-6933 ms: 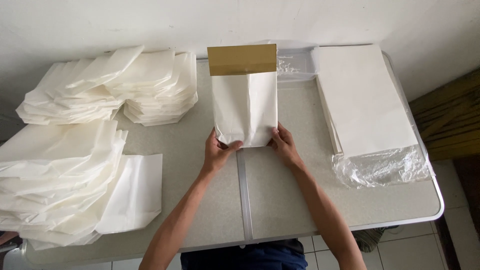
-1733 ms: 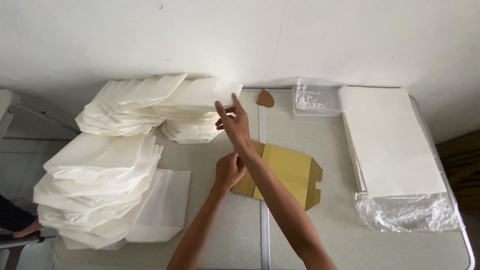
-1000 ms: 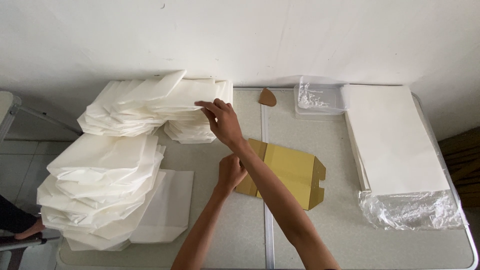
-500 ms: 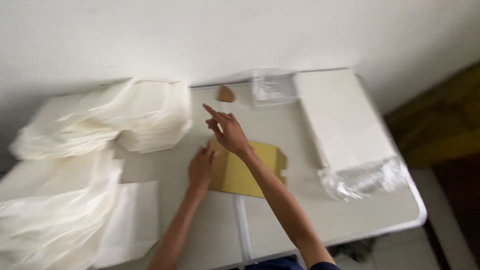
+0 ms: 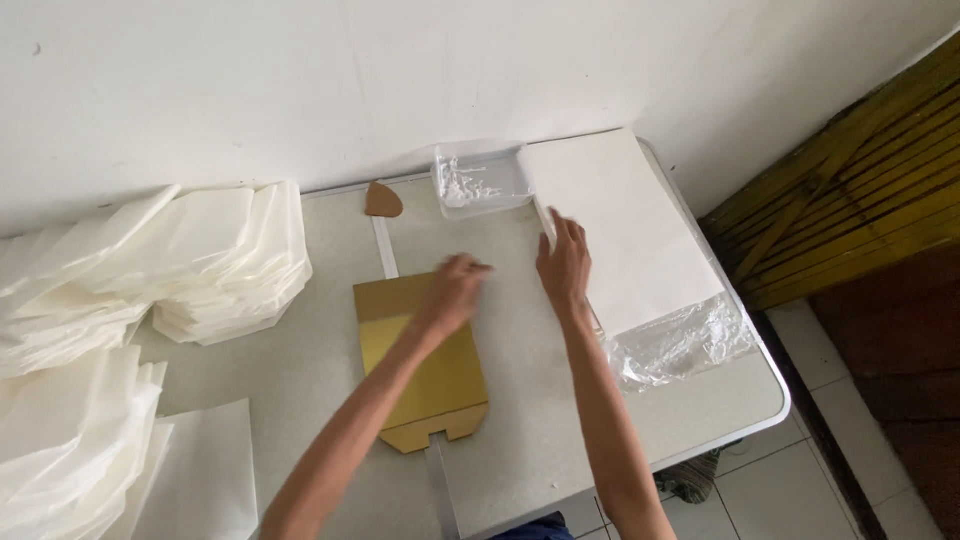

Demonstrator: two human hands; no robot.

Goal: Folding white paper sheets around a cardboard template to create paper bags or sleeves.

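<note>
A flat brown cardboard template (image 5: 430, 385) lies in the middle of the grey table (image 5: 530, 440). My left hand (image 5: 455, 290) hovers over its upper right corner, blurred, fingers curled with nothing visible in them. My right hand (image 5: 565, 262) rests with spread fingers at the left edge of a stack of white paper sheets (image 5: 625, 225) that sits on crinkled clear plastic wrap (image 5: 680, 345).
Piles of folded white paper bags (image 5: 215, 260) fill the left side, with more at the near left (image 5: 70, 440). A clear plastic tray (image 5: 483, 180) and a small brown cardboard piece (image 5: 382, 201) lie by the wall. A wooden slatted surface (image 5: 850, 200) stands to the right.
My right hand left the bag piles on the left and swung across to the stack of sheets on the right. The view turned right with it. My left hand stayed near the template.
</note>
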